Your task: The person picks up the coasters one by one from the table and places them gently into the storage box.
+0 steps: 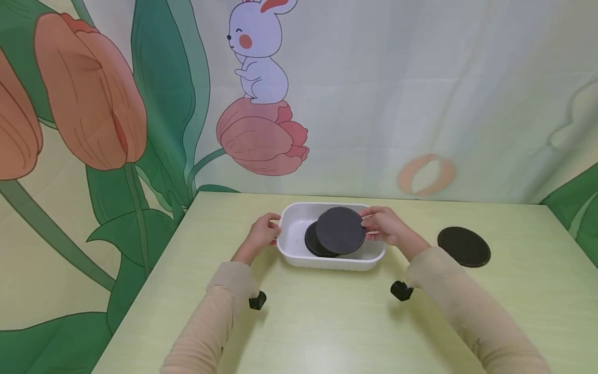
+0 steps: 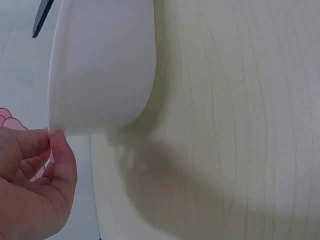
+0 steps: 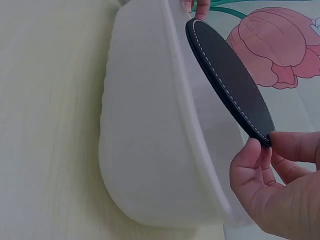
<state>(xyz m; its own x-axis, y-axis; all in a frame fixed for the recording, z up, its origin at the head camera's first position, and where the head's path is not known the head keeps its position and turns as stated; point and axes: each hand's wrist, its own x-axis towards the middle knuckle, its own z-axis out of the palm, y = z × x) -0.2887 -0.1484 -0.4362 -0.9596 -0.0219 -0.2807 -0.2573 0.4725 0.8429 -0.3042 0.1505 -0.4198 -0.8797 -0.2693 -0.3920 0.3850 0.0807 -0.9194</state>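
A white rectangular basin [image 1: 294, 228] with rounded corners stands on the table. My left hand [image 1: 262, 232] pinches its left rim between thumb and finger, as the left wrist view [image 2: 40, 185] also shows. My right hand [image 1: 384, 225] pinches the right edge of a round black coaster [image 1: 341, 230] with pale stitching round its rim, seen tilted above the basin in the right wrist view [image 3: 232, 82]. Under it, partly hidden, another black coaster [image 1: 314, 243] lies inside the basin. Whether more coasters lie beneath cannot be told.
A further round black coaster [image 1: 464, 246] lies flat on the pale wood-grain table [image 1: 327, 322], right of the basin and beside the right forearm. Behind the table's back edge hangs a curtain [image 1: 355, 104] printed with tulips and a rabbit. Black wrist-camera pieces [image 1: 402, 291] stick out below the sleeves.
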